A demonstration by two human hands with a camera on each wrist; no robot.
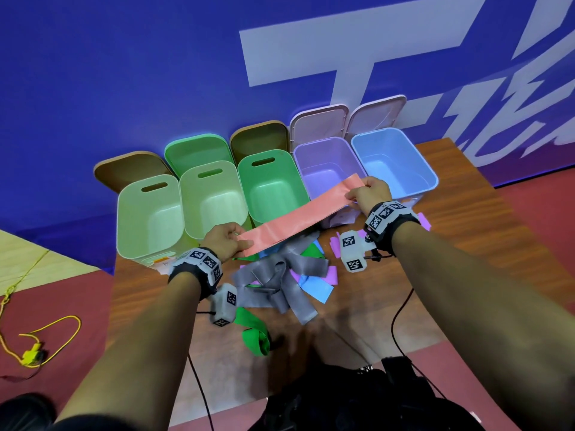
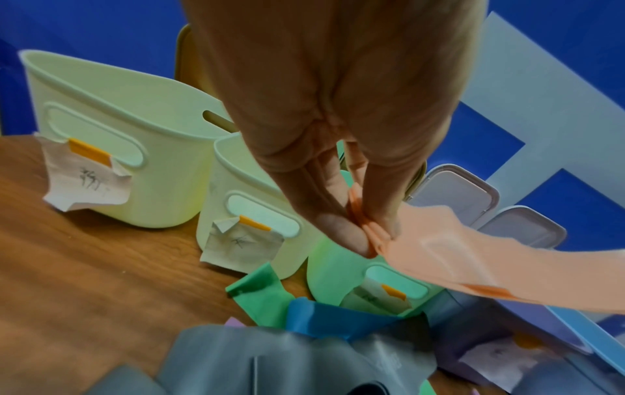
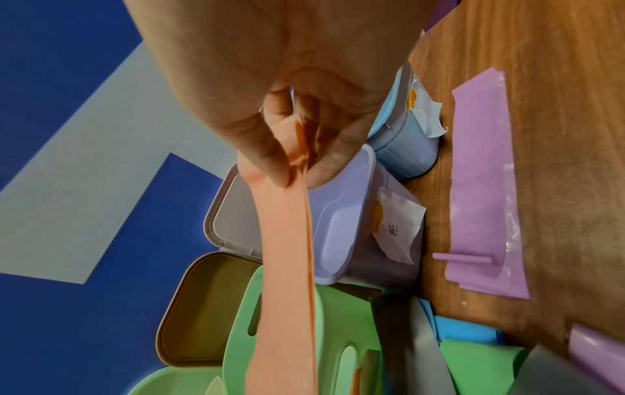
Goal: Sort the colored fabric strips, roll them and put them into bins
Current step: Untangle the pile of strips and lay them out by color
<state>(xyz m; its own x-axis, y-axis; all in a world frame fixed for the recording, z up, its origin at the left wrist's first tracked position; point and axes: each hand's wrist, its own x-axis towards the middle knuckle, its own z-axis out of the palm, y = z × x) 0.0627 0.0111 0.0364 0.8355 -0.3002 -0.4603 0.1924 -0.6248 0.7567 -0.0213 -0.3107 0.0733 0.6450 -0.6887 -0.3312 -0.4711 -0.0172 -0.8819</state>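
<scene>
The pink strip is held in the air, stretched flat across the middle of the head view, from centre-left up to centre-right. The left hand pinches one end between thumb and fingers; the right hand pinches the other end, fingers curled round it. Probably it is pulled straight like this to take out folds, so the roll can begin clean from one end.

It hangs in front of the row of bins at the back of the table, approx. over the green and purple ones. The bins seem empty, and their lids stand behind against the blue wall, I think so that both hands stay free. Paper labels on the fronts should tell which colour goes where, but the writing is too small to read.

Below the strip, lower centre, the pile of strips (grey, green, blue, purple) lies unsorted, so the work is at an early stage.
</scene>
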